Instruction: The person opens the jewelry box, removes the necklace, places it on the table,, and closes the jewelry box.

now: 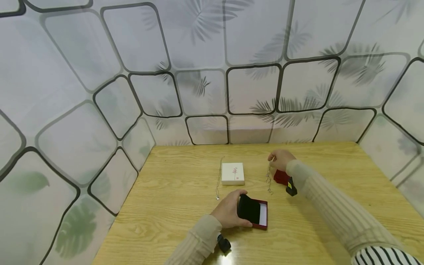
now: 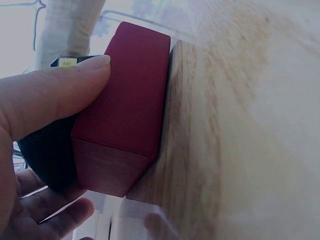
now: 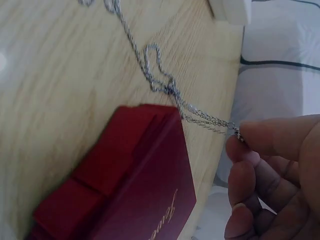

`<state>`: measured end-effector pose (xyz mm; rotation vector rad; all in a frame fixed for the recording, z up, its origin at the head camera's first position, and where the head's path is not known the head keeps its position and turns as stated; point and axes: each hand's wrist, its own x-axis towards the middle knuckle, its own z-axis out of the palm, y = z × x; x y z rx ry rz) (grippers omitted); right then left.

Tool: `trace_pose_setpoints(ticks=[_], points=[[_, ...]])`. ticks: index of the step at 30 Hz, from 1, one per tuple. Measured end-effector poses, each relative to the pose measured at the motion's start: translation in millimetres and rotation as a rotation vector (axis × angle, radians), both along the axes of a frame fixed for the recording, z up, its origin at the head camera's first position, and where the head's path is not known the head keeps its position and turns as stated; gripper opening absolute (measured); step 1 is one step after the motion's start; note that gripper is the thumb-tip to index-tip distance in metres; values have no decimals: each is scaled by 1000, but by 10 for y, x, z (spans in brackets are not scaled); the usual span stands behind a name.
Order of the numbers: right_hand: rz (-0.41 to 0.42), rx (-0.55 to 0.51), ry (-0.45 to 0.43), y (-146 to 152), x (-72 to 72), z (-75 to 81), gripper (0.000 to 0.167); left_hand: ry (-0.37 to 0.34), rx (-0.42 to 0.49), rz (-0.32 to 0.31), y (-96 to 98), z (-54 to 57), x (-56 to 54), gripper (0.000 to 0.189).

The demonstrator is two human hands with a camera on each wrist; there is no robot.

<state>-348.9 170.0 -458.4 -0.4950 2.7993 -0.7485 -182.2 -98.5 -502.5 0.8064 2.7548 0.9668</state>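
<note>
My left hand (image 1: pixel 229 212) grips the black pad (image 1: pixel 248 208) of a small red jewelry box (image 1: pixel 266 217). The pad stands tilted up at its left side, and a white inside shows at the right. In the left wrist view the thumb lies over the pad, its tip against the red box wall (image 2: pixel 130 90). Farther back, my right hand (image 1: pixel 282 159) pinches one end of a silver chain necklace (image 3: pixel 170 90) between thumb and forefinger. The chain trails down onto the wooden table, partly looped. Beside it stands a red box lid (image 3: pixel 160 180) with gold lettering and a ribbon bow.
A white box (image 1: pixel 233 173) with a pink flower print sits at the middle back of the table (image 1: pixel 172 184). Just left of it a second necklace (image 1: pixel 218 182) lies stretched out, its pendant toward me. A patterned wall (image 1: pixel 205 92) rises behind the table.
</note>
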Motion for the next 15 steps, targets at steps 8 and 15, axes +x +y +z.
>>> trace_pose_setpoints(ticks=[8,15], points=[[0,143,-28,-41,-173,-23,19,-21,-7,-1,-2,-10,-11,101],[24,265,-20,-155,-223,-1,16,-20,6,-7,-3,-30,-21,100]])
